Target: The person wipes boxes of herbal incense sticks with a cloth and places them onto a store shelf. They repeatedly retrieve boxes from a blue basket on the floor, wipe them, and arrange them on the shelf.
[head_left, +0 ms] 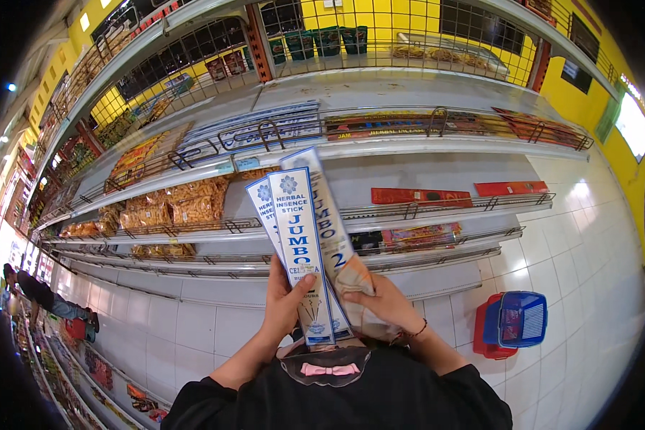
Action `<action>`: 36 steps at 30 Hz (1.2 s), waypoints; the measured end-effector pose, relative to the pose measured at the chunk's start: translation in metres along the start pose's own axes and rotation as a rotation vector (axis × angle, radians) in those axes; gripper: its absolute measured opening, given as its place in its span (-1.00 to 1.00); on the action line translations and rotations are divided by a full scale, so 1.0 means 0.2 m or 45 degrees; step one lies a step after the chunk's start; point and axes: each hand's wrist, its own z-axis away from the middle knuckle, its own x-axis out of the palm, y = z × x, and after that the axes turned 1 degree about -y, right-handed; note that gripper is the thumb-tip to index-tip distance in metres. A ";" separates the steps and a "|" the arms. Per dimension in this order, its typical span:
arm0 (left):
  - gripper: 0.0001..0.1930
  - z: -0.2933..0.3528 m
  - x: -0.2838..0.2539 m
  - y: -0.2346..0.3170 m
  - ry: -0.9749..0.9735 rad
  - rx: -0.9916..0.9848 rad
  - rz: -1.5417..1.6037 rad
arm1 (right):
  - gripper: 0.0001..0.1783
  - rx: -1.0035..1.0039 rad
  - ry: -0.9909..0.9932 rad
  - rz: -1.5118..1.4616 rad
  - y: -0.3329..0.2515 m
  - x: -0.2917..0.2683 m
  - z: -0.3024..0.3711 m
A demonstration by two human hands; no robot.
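My left hand (283,304) is closed around several long, flat white incense boxes (297,215) with blue borders. They are fanned out in front of my chest, with the thumb pressed on the front one. Behind them, a greyer, wider-looking box of the same kind (315,193) leans to the upper left. My right hand (387,304) is closed on a crumpled white and orange cloth (355,279), which lies against the lower part of that rear box. Its fingers are partly hidden by the cloth.
Ahead, a shelf (408,143) with wire rails bears more flat blue-and-white boxes (287,122) and red packs (423,195). Bagged snacks (193,204) sit lower left. Stacked blue and red baskets (516,319) stand on the tiles at right. Another person (50,297) bends at far left.
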 end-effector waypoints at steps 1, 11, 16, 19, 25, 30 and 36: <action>-0.51 0.01 0.01 0.02 0.014 -0.083 0.052 | -0.57 0.001 -0.071 0.136 -0.02 0.01 0.00; -0.76 0.00 -0.02 -0.03 0.035 -0.248 0.200 | -0.51 -0.046 -0.182 0.293 -0.06 0.03 0.00; -0.77 0.01 -0.04 -0.06 0.113 -0.094 0.165 | -0.53 -0.019 -0.211 0.287 -0.07 0.04 0.00; -0.78 0.00 -0.08 -0.04 0.184 0.033 0.146 | -0.52 0.012 -0.269 0.358 -0.09 0.02 -0.01; -0.78 -0.03 -0.22 0.08 0.378 0.071 0.374 | -0.55 0.237 -0.346 0.470 -0.09 -0.01 0.00; -0.67 0.06 -0.30 0.10 0.246 -0.113 0.349 | -0.63 0.159 0.018 -0.001 0.02 -0.07 -0.05; -0.40 0.05 -0.27 0.07 -0.120 -0.336 0.407 | -0.65 0.217 0.367 -0.521 0.02 -0.09 -0.14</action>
